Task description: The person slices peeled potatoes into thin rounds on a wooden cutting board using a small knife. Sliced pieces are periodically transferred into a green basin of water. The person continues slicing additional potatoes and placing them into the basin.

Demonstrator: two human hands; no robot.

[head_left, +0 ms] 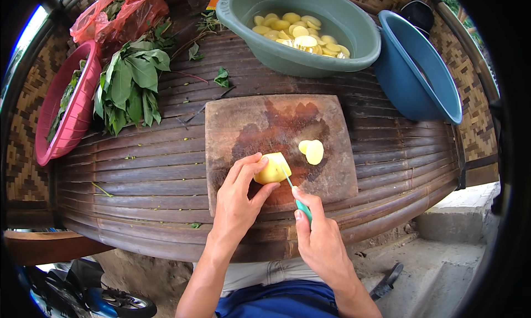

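Observation:
My left hand (238, 193) steadies a peeled potato (269, 170) on a worn wooden cutting board (232, 119), its fingers and thumb around the left side. A knife with a green handle (304, 211) is in my right hand (321, 231). Its thin blade (286, 175) lies against the potato near the flat cut face on the right. Two potato slices (314, 152) rest overlapped on the board, to the right of the potato. Damp dark patches mark the board's middle.
A green basin (290, 63) holds potato slices (305, 41) in water at the back. Right of it leans a blue tub (406, 81). On the left are a leaf bunch (132, 77), a pink basket (68, 106) and a red plastic bag (124, 19). Bamboo slats (145, 181) form the tabletop.

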